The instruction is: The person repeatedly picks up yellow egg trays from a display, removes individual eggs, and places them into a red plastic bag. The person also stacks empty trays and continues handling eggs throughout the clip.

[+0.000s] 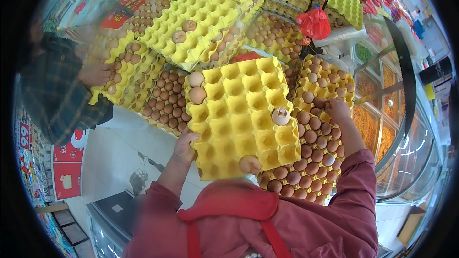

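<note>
My left hand (pixel 184 147) grips the left edge of a yellow egg tray (pixel 233 129), held tilted before my chest. Two brown eggs, a paler one (pixel 196 79) above a darker one (pixel 197 95), sit at its upper left. A broken eggshell (pixel 280 116) with a jagged opening rests near the right side, and another cracked egg (pixel 250 165) lies by the near edge. To the right, my right hand (pixel 337 110) reaches over brown eggs (pixel 315 123) in trays, its fingertips at the end of the upper tray (pixel 335 84). Whether an egg is between those fingers is unclear.
At left, another person's hand (pixel 96 74) is at a tray of eggs (pixel 132 79). Stacked trays (pixel 193 18) rise ahead, the top one bearing two cracked eggs. A red plastic bag (pixel 313 23) hangs beyond. A glass food case (pixel 391 114) stands on the right.
</note>
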A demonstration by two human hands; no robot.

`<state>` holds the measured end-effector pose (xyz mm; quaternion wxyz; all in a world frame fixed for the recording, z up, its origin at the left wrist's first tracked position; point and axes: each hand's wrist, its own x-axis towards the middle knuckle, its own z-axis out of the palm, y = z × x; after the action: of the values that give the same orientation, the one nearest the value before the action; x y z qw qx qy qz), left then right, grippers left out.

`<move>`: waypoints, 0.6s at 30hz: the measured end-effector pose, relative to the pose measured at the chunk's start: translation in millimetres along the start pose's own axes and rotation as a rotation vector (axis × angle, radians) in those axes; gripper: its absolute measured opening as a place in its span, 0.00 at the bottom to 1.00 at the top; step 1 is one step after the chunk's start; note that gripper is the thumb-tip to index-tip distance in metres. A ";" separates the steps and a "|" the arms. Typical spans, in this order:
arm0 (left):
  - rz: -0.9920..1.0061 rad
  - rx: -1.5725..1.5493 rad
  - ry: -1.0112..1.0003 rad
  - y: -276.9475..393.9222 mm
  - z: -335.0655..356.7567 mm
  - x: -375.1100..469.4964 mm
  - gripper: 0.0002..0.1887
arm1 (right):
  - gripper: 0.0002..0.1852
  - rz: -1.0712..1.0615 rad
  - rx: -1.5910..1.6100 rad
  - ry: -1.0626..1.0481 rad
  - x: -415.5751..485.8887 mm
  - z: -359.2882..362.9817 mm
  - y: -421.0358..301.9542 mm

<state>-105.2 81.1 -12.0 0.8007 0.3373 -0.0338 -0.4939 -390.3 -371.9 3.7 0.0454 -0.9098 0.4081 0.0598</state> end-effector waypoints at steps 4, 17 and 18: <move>0.030 0.060 0.023 -2.1 -16.9 0.4 0.35 | 0.13 0.084 0.265 0.177 22.1 8.1 25.7; -0.043 0.003 0.049 -4.0 -13.4 -17.8 0.38 | 0.14 0.164 0.225 0.296 75.3 39.7 17.2; -0.046 0.016 0.056 -3.6 -15.5 -16.9 0.38 | 0.14 0.128 0.185 0.241 74.5 44.6 24.9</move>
<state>-110.6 101.7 -21.2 0.7871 0.3581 -0.0078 -0.5022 -363.0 -437.4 -52.0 0.0756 -0.8746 0.4714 -0.0848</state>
